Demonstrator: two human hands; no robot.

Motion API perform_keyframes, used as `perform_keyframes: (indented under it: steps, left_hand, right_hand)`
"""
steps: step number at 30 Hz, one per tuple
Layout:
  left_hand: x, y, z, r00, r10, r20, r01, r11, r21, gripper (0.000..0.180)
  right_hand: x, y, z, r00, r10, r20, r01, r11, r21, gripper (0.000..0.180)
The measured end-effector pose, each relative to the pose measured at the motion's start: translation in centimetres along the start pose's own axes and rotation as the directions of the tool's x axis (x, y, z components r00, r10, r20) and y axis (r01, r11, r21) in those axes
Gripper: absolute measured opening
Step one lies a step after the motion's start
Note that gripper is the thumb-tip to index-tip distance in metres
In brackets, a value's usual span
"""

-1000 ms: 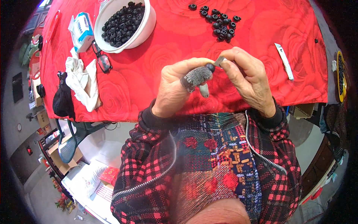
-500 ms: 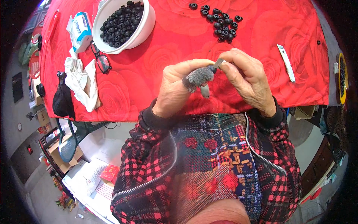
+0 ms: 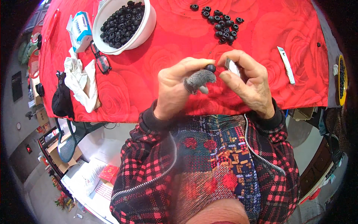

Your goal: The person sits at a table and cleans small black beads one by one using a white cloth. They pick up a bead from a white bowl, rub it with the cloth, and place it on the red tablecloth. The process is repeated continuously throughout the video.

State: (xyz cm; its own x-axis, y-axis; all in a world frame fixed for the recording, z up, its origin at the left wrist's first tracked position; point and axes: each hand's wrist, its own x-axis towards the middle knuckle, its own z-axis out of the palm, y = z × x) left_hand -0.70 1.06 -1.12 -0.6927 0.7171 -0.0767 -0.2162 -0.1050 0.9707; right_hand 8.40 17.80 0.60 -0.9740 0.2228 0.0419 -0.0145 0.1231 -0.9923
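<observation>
Up a touch come both hands over the red rose-patterned tablecloth, left hand, grey-sleeved finger out, pinching a small round black bead-like piece, right hand closed on a thin silvery blade beside it — trimming, I'd judge, blade to meet piece next.

small black ring now exposed at left hand fingertips, right hand drawn slightly aside
</observation>
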Motion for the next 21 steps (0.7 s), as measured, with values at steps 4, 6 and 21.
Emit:
perform_keyframes:
  steps: [4, 6, 21]
  left_hand:
    - [0.5, -0.2, -0.1, 0.859, 0.501, 0.104, -0.478, 0.713, 0.513, 0.032]
    - [0.4, -0.1, 0.0, 0.835, 0.540, 0.107, -0.490, 0.641, 0.591, 0.033]
    - [-1.0, 0.2, -0.9, 0.879, -0.270, 0.393, 0.425, 0.818, -0.388, 0.032]
  right_hand:
    - [-0.1, -0.2, 1.5, 0.994, 0.100, -0.037, -0.093, 0.983, 0.161, 0.019]
    - [0.1, -0.4, 2.2, 0.995, 0.058, -0.077, -0.051, 0.995, 0.091, 0.018]
    - [0.4, -0.1, 0.4, 0.845, -0.510, 0.161, 0.535, 0.807, -0.249, 0.026]
